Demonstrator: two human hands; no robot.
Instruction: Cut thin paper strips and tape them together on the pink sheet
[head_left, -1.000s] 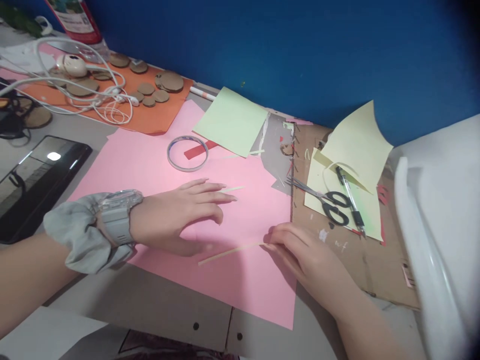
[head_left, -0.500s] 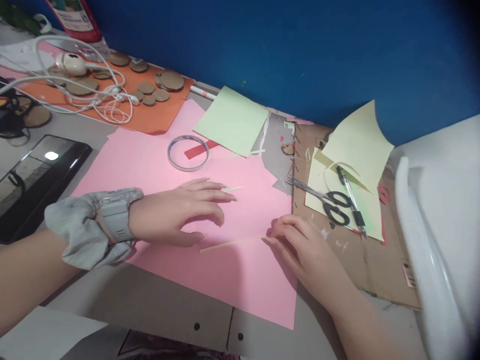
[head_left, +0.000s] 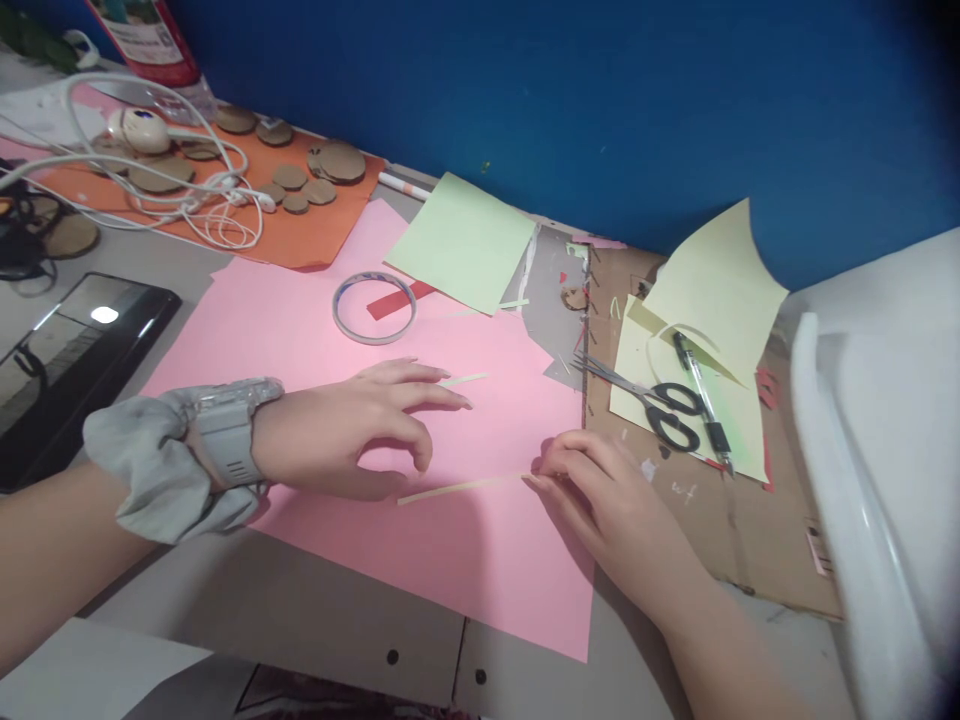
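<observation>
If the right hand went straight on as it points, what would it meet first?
Across the pink paper, the right hand would probably meet the left hand at its fingertips; their heights are unclear.

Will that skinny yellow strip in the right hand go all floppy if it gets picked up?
Probably: the strip looks like thin paper, and the right hand pinches just one end, so the other may droop. It's likely very light, being so narrow. It might crease if pushed, since it looks so slim.
</observation>
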